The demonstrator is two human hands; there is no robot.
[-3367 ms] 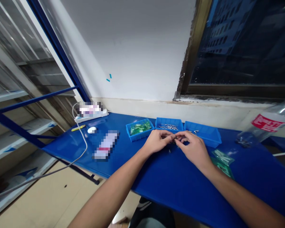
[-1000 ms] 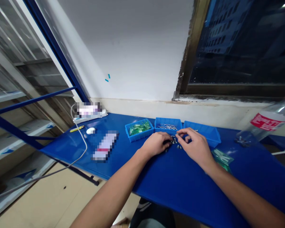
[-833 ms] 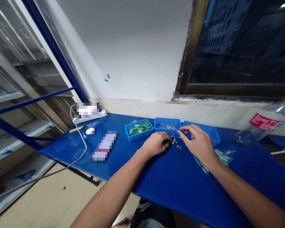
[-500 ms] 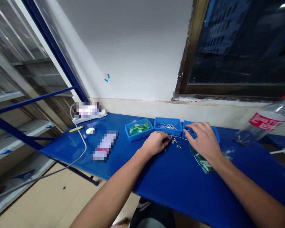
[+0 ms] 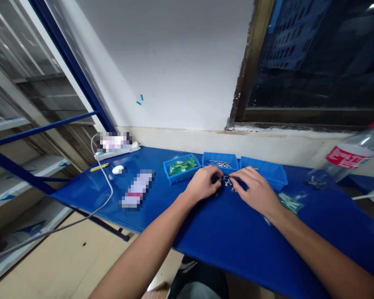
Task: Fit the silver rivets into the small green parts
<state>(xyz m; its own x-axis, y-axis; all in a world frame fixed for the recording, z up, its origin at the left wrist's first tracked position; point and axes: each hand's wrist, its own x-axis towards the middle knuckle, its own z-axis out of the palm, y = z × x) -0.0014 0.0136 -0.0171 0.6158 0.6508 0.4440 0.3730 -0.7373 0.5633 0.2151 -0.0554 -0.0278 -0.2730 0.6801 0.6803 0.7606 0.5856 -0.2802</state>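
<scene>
Fasteners [image 5: 227,182], small and silvery, lie loose on the blue desk [image 5: 224,232] between my two hands, nearer its far edge than its near one. The fingers of my left hand [image 5: 202,183] are curled, clamped on a thin metal rod [image 5: 225,177] above the pile. My right hand [image 5: 254,191] faces it, thumb and forefinger at the rod's other end; whether they pinch it or merely touch, I cannot tell. Along the desk's far edge stand three blue bins: the left bin [image 5: 177,178] with green packets [image 5: 182,166], the middle bin [image 5: 213,157] with long metal pins [image 5: 222,164], and the right bin [image 5: 271,174], partly behind my right hand. A clear packet of pale pieces [image 5: 291,203] lies beside my right forearm, and a red-capped plastic bottle [image 5: 347,157] with dark bits at its bottom is toward the desk's right end. Near the left end are a yellow utility knife [image 5: 99,167], a white rounded object [image 5: 117,169] and, at the far left corner, a white power strip [image 5: 121,150].
</scene>
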